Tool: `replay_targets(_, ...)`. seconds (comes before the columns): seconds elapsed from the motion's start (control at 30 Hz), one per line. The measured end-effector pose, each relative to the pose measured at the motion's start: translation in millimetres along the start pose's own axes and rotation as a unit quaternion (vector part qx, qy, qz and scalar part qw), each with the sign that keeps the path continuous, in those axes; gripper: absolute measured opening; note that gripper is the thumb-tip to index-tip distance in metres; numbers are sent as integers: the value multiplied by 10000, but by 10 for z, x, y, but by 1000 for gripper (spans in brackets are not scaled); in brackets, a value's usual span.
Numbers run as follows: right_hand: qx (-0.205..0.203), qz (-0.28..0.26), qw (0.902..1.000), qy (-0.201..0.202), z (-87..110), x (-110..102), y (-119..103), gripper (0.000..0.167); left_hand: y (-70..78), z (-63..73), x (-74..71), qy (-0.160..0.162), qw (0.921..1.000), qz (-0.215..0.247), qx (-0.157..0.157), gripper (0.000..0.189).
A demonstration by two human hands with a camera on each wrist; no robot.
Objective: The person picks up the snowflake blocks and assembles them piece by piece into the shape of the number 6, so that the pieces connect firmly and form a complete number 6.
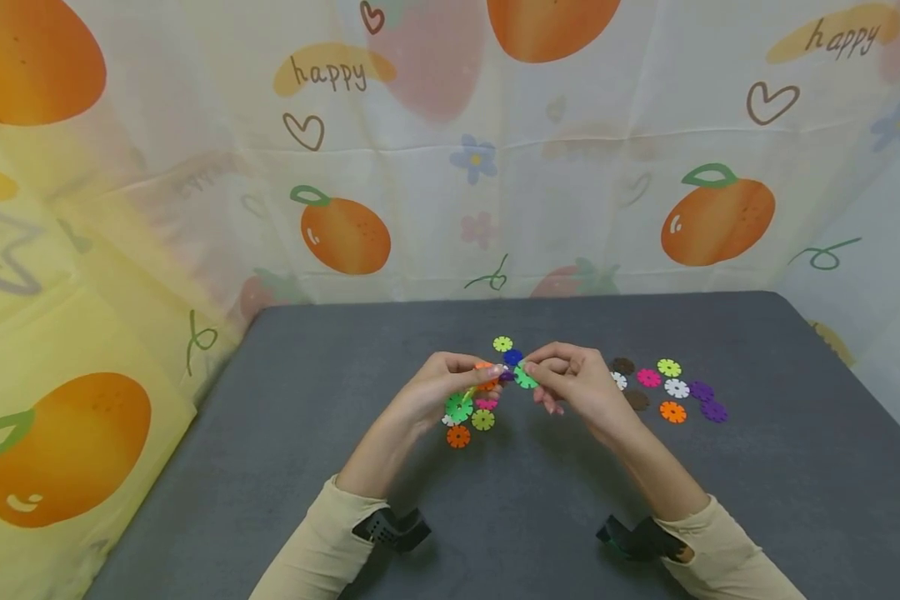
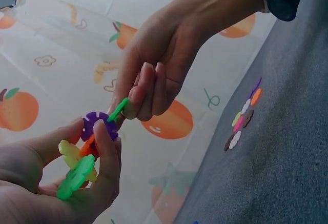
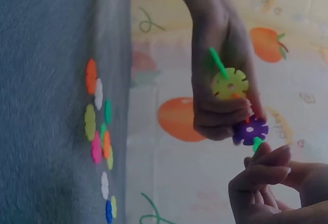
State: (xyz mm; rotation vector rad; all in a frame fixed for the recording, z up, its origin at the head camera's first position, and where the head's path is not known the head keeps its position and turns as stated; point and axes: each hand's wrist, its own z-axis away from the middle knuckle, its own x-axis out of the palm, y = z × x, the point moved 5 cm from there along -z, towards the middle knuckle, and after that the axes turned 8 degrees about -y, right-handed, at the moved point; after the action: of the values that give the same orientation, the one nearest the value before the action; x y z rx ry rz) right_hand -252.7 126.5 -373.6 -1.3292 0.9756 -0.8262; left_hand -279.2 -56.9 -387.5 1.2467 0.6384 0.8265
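My left hand (image 1: 437,385) pinches a short chain of notched plastic discs. A green disc (image 2: 76,178), a yellow disc (image 3: 230,83), an orange disc (image 2: 88,146) and a purple disc (image 2: 94,121) make up this chain, set at angles to one another. Between thumb and fingers, my right hand (image 1: 583,382) pinches another green disc (image 1: 526,376). Its edge meets the rim of the purple disc; whether it sits in a slot, I cannot tell. Both hands are raised above the table, close together.
Loose discs lie on the grey table (image 1: 285,467). Around the left hand are an orange disc (image 1: 458,437), an olive disc (image 1: 483,419) and others. Right of the right hand lie several more, among them a pink disc (image 1: 648,378) and a brown disc (image 1: 636,401). A printed cloth (image 1: 435,200) hangs behind.
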Motion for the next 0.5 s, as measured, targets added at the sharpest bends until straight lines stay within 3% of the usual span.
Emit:
replay_targets(0.3, -110, -288, 9994, 129, -20, 80, -14, 28, 32, 13, -26, -54, 9998, 53, 164, 30)
replay_targets(0.5, -28, -224, 9997, -13, -25, 79, -4, 32, -31, -14, -63, -388, 9992, 86, -3, 50)
